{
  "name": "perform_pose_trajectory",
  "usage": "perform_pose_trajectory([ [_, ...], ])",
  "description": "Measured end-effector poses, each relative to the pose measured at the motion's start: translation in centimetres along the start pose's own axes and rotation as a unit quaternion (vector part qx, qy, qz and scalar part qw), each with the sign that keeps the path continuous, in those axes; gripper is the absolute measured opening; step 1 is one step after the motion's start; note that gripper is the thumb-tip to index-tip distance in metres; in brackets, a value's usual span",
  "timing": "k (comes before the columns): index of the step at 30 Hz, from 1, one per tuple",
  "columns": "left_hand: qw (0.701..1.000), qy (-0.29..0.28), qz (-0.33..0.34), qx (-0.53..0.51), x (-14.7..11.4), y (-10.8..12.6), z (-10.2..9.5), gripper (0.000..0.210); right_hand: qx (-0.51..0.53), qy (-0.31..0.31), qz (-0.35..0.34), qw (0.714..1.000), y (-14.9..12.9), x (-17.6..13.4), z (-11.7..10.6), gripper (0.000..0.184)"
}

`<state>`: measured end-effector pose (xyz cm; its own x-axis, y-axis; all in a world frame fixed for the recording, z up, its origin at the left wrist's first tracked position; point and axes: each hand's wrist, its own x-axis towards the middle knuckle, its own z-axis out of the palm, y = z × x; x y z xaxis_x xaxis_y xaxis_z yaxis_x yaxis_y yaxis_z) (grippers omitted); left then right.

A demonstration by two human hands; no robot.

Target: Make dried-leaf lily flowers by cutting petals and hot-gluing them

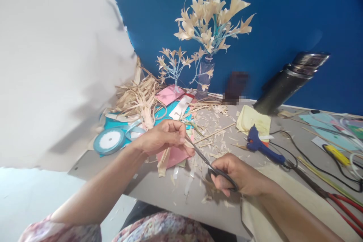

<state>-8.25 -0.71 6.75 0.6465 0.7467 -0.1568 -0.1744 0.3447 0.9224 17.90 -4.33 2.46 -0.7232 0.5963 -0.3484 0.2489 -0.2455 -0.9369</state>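
My left hand (167,136) is closed, pinching a small pale piece of dried husk (188,143) between thumb and fingers. Through their loops, my right hand (235,174) grips dark scissors (202,153), whose blades reach up to the husk at my left fingertips. Whether the blades are fully closed is hard to see. Below my left hand, another husk strip (163,163) hangs or lies over pink paper (176,158); I cannot tell which. Small husk clippings (218,143) are scattered around the tabletop beyond the scissors.
Dried husks (138,94) are heaped back left, near a blue ribbon spool (109,140). Husk flowers (210,32) stand in a glass bottle (204,75) by the wall. Rightward are a blue glue gun (266,149) with a cord, a leaning dark flask (285,87) and a red-handled tool (344,208).
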Motion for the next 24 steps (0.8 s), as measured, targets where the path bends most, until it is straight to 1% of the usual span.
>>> perform_pose_trajectory([
  [4, 0.999, 0.030, 0.018, -0.027, 0.06, -0.38, 0.42, 0.014, 0.015, -0.017, -0.014, 1.000, 0.39, 0.04, -0.12, 0.017],
  [6, 0.999, 0.036, 0.018, -0.032, 0.06, -0.57, 0.63, 0.013, 0.021, -0.028, -0.016, 0.999, 0.53, 0.05, -0.22, 0.017],
  [16, 1.000, 0.019, -0.004, -0.001, -0.05, -0.46, 0.60, 0.016, 0.019, -0.035, -0.004, 0.999, 0.62, -0.09, -0.27, 0.024],
  [21, 1.000, 0.027, -0.003, 0.007, -0.09, -0.44, 0.72, 0.017, 0.016, -0.028, -0.002, 0.999, 0.64, -0.08, -0.18, 0.024],
  [24, 0.999, 0.044, 0.000, 0.009, -0.19, -0.41, 1.04, 0.016, 0.025, -0.017, 0.006, 1.000, 0.72, -0.04, -0.11, 0.023],
])
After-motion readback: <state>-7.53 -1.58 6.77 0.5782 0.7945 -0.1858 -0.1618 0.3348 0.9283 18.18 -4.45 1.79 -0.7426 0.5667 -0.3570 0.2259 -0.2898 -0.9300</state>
